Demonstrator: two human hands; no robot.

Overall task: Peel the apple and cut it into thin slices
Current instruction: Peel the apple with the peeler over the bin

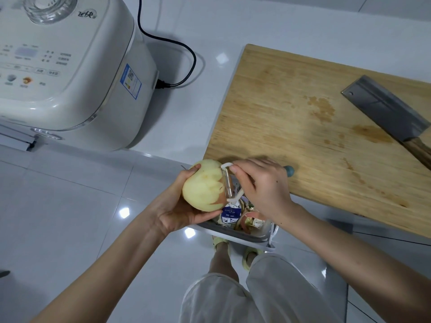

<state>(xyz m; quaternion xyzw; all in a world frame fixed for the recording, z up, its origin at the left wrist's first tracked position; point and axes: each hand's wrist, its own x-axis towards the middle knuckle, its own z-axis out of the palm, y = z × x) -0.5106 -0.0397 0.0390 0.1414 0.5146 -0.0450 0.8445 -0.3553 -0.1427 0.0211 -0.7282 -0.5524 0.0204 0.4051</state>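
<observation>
The left hand [172, 210] is gripping the apple [201, 185] from below and from its left side, fingers curled under it and the thumb lying over its far end. The apple is being held in the air in front of the near left corner of the cutting board [303, 108], above a waste bin [235, 234] standing on the floor. It is showing mostly pale, peeled flesh, with a small patch of reddish skin remaining at its near right side. The right hand [261, 187] is gripping a white peeler [229, 183], fingers closed round the handle and the thumb pressing near the head. The blade is lying against the right side of the apple, and the teal handle end is protruding past the hand over the board's near edge. The bin is holding apple peel [246, 220] and a blue-and-white carton [231, 213]. A cleaver [384, 110] is lying flat on the right part of the board, well apart from both hands. The board is resting on the white counter [186, 122]. A cream rice cooker [70, 66] is standing at the far left of the counter, with a black cable [186, 46] plugged into its right side.
</observation>
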